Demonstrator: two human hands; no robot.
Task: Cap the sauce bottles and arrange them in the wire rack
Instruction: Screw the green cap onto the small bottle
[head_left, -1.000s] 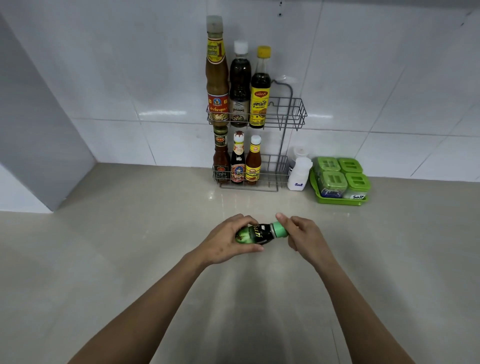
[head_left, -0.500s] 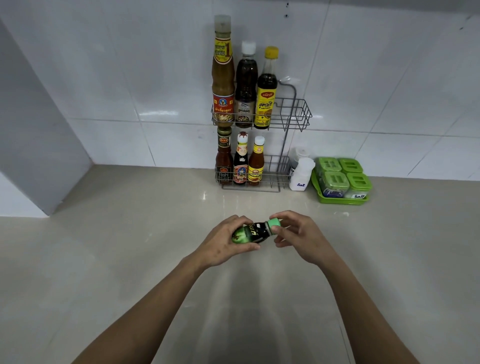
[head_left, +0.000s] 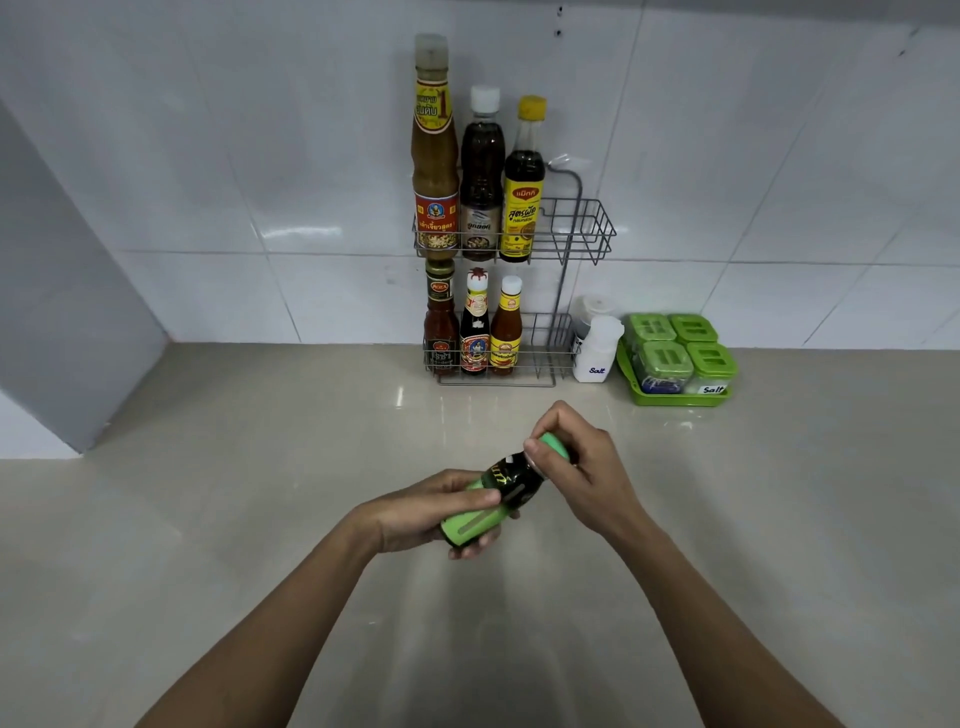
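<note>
Sauce bottle (head_left: 493, 499) with the green label lies tilted above the worktop (head_left: 208, 519), in front of the wire rack (head_left: 571, 228) — my left hand (head_left: 431, 512) grips its body, my right hand (head_left: 576, 467) pinches the cap (head_left: 555, 448), probably screwing. Six bottles are racked already; since a second ago the neck has tipped upward.

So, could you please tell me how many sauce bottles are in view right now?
7. Three stand on the wire rack's upper shelf, three on its lower shelf, and one green-capped bottle is held in both hands.
</note>
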